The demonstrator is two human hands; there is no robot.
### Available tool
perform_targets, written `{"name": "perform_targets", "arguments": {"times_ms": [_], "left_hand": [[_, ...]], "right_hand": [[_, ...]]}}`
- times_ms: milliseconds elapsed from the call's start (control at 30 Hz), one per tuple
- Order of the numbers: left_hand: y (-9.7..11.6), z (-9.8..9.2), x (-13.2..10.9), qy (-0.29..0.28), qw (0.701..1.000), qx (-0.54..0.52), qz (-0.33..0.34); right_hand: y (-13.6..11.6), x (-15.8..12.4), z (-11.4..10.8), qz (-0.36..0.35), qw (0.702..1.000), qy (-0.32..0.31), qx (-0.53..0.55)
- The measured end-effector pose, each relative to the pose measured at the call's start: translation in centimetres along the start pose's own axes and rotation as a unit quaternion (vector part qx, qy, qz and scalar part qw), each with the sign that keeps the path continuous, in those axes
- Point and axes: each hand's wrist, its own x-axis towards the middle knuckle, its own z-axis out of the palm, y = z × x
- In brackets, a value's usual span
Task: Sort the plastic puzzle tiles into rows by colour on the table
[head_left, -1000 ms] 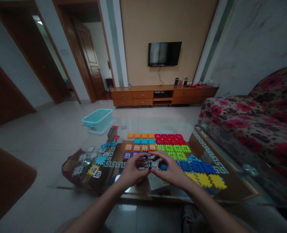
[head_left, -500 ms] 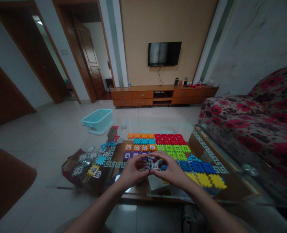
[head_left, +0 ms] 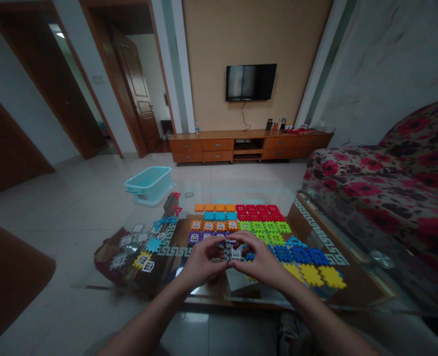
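Between my two hands, over the near side of the glass table, are grey interlocking tiles, seen nearly edge-on. My left hand grips them from the left, thumb below and fingers above. From the right, my right hand pinches them in the same way. A white window piece shows just right of the grip; whether it belongs to the held tiles I cannot tell. Beyond the hands lie orange tiles with white windows, partly hidden purple tiles and lime green tiles.
Red tiles lie at the far side, blue tiles and yellow tiles to the right. Loose grey window tiles are at left. A turquoise tub stands beyond the glass table; a floral sofa is at right.
Both hands stay almost in place with the grey tiles between them. The tiles appear very slightly turned; nothing else visibly moves.
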Motion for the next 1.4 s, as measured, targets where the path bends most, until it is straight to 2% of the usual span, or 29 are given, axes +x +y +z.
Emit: {"name": "perform_targets", "arguments": {"times_ms": [100,167,267,367,600,833,1267,1400], "left_hand": [[0.2,0.1,0.0,-0.010,0.997,-0.028,-0.064],[0.3,0.1,-0.1,-0.037,0.987,-0.099,-0.122],[0.5,0.1,-0.3,-0.099,0.942,-0.253,-0.196],[0.5,0.0,-0.5,-0.114,0.898,-0.350,-0.240],[0.4,-0.2,-0.5,-0.108,0.869,-0.377,-0.300],[0.2,-0.2,-0.5,-0.110,0.864,-0.380,-0.310],[-0.1,-0.2,-0.5,-0.098,0.858,-0.392,-0.316],[0.0,-0.1,-0.5,-0.110,0.858,-0.390,-0.316]], "right_hand": [[-0.1,0.0,0.1,0.014,1.000,0.004,0.005],[-0.1,0.0,0.1,0.028,0.999,0.009,0.015],[-0.1,0.0,-0.1,0.032,0.999,0.010,0.033],[-0.1,-0.1,-0.2,0.019,0.999,0.000,0.027],[-0.3,-0.1,0.1,-0.024,0.999,0.010,-0.044],[-0.1,-0.1,0.0,-0.063,0.995,0.024,-0.078],[0.5,-0.3,0.2,-0.063,0.992,0.036,-0.102],[0.7,-0.3,0.3,-0.057,0.992,0.042,-0.109]]}}
